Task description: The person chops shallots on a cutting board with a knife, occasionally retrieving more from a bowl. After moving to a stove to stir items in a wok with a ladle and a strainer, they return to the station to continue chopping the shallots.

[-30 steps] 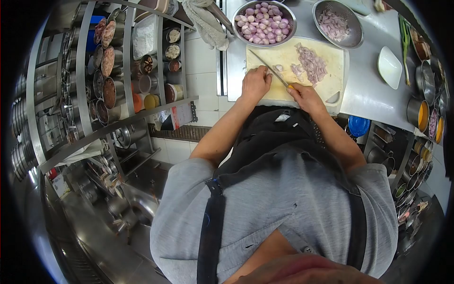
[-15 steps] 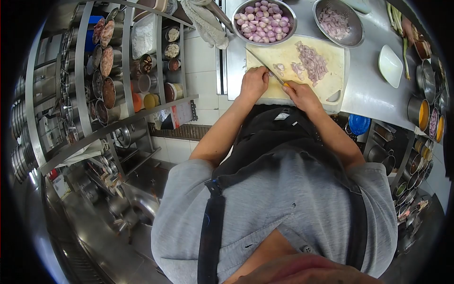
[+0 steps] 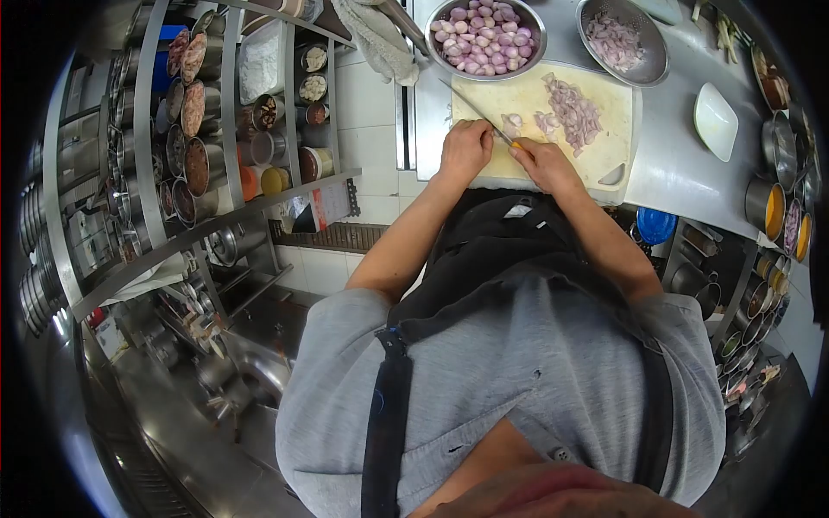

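My right hand (image 3: 547, 165) grips the orange handle of a kitchen knife (image 3: 477, 110), whose blade points up and left across the pale cutting board (image 3: 614, 138). Close to the blade, my left hand (image 3: 467, 148) rests on the board's lower left with its fingers curled in; whatever lies under them is hidden. A few cut shallot pieces (image 3: 513, 122) lie just right of the blade. Farther right is a pile of sliced shallots (image 3: 573, 114). Behind the board stands a metal bowl (image 3: 542, 53) full of whole peeled shallots (image 3: 482, 36).
A metal colander (image 3: 661, 65) with sliced shallots stands behind the board. To the right are a white dish (image 3: 716, 123), spring onions (image 3: 728, 39) and metal pots (image 3: 764, 207). A grey towel (image 3: 377, 43) hangs at the left, beside a rack (image 3: 207, 211) of food containers.
Another person's hand at the far right has gone from view, and the long spring onion stalks there have shifted away. My hands and the knife have barely moved.
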Demonstrator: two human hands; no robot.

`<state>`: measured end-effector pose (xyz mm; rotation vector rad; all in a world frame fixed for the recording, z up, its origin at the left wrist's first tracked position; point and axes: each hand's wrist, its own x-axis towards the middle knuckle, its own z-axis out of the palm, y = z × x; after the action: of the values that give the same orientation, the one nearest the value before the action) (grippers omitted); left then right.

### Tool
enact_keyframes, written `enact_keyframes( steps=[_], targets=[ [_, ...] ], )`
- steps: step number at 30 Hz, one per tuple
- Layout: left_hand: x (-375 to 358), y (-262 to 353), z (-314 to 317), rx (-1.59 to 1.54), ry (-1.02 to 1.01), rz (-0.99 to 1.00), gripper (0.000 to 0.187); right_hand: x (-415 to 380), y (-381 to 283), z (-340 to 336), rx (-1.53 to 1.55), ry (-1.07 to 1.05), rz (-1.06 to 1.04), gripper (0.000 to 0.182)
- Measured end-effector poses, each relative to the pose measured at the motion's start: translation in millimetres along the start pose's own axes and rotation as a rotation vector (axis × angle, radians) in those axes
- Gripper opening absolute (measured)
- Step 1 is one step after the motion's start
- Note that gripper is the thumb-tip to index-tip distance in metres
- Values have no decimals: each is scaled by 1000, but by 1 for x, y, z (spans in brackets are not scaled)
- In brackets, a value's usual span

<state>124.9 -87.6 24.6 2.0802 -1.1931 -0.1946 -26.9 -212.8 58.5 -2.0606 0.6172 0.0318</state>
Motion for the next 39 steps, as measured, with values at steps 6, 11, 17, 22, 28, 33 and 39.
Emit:
enact_keyframes(
  steps=[6, 11, 17, 22, 28, 33, 39],
  targets=[
    [0, -1, 1, -15, 26, 13, 4, -12, -10, -15, 31, -57, 91, 34],
    [0, 0, 2, 10, 14, -2, 4, -8, -5, -11, 30, -62, 79, 33],
    [2, 1, 1, -11, 33, 20, 3, 4, 0, -3, 20, -45, 59, 36],
    [-1, -1, 3, 4, 29, -3, 3, -10, -4, -13, 85, -84, 140, 37],
    [-1, -1, 3, -6, 40, 23, 5, 12, -3, 2, 65, -55, 105, 37],
    [4, 9, -2, -12, 45, 38, 7, -3, -10, -15, 159, -46, 259, 36],
    [40, 45, -14, -11, -8, 142, 11, -18, 2, -11, 23, -39, 78, 33]
  ],
)
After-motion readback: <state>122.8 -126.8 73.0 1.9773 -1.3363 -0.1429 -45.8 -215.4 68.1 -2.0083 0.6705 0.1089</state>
